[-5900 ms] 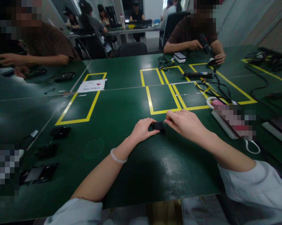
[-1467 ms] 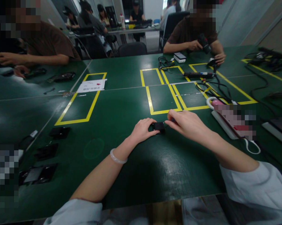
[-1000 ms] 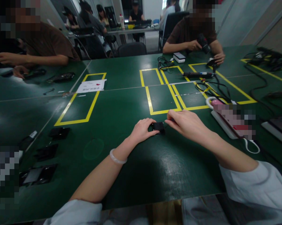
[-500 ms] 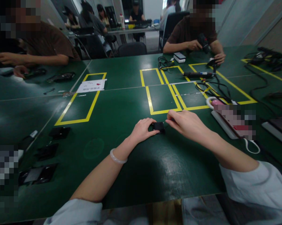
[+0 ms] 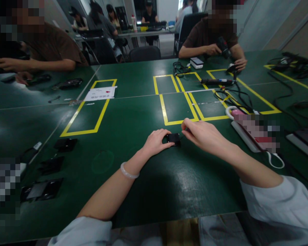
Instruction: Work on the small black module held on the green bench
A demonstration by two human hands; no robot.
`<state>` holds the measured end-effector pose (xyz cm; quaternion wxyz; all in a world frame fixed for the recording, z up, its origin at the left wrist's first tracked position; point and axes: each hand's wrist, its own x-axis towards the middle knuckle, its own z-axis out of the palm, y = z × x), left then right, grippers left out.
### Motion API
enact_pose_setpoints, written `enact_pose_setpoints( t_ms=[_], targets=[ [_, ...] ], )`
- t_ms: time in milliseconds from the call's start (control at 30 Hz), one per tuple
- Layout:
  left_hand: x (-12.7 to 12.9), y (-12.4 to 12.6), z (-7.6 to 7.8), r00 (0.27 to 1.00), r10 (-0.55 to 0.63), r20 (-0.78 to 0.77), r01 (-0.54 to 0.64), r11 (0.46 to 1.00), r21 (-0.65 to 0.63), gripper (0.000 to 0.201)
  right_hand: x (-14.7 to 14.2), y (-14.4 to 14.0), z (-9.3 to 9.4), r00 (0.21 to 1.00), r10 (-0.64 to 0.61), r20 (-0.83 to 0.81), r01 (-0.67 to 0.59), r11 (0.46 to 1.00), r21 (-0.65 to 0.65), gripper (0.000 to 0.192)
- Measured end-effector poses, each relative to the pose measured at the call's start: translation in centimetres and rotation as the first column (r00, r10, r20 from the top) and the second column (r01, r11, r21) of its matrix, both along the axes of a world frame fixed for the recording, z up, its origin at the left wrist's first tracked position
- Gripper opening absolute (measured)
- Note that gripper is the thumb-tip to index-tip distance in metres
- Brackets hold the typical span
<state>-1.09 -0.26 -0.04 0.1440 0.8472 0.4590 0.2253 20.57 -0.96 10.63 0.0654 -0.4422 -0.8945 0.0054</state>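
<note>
My left hand (image 5: 157,142) grips a small black box-shaped part (image 5: 173,138) from its left side, thumb in front and fingers behind, on the green table (image 5: 133,201). Just right of that part, my right hand (image 5: 198,133) is closed in a pinch. Something thin and dark shows near its fingertips, too small to name. On the left of the table lie more black pieces: a small block (image 5: 65,145), a dark piece (image 5: 51,165) behind a flat shiny black part with a grey panel (image 5: 41,190).
Yellow tape outlines (image 5: 166,116) mark the table. A labelled paper (image 5: 100,93) lies at left centre. To the right are a phone-like pink item (image 5: 255,131) with a white strap, a black pen-shaped tool (image 5: 216,82) and cables. Across the table, a co-worker's hand holds a power driver (image 5: 222,47).
Almost nothing differs. Both hands keep their places around the small black part, and the right fingers shift only very slightly.
</note>
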Motion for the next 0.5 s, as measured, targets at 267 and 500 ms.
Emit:
enact_pose_setpoints(
  t_ms=[267, 500],
  targets=[
    [-0.03, 0.00, -0.15, 1.000, -0.001, 0.006, 0.001, 1.000, -0.004, 0.040, -0.16, -0.04, 0.15, 1.000, -0.001, 0.011, 0.001, 1.000, 0.011, 0.019],
    [0.03, -0.03, 0.12, 1.000, -0.003, 0.001, 0.003, 1.000, -0.018, 0.038, -0.01, 0.04, -0.09, 1.000, -0.016, -0.002, 0.016, 1.000, 0.006, 0.017]
  ],
)
